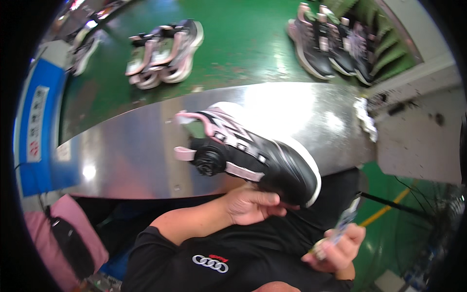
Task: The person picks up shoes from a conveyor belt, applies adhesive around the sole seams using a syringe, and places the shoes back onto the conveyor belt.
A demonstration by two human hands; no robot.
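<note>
A black sneaker (272, 165) with pink and grey trim, a white sole and a round black dial lies tilted over the metal table, its toe pointing right and toward me. My left hand (253, 203) is closed at the shoe's near side, the thumb along the edge by the toe and the fingers partly hidden. Lower right, away from the shoe, my right hand (339, 247) closes round a slim, bluish clear tool (346, 220) with a pale tip. Blur hides its exact kind.
The shiny metal table (121, 146) curves across the middle. Beyond it, on the green floor, stand pink-grey shoes (165, 53) at left and black shoes (331, 46) at right. A blue panel (41, 126) borders the left; a grey cabinet (418, 131) borders the right.
</note>
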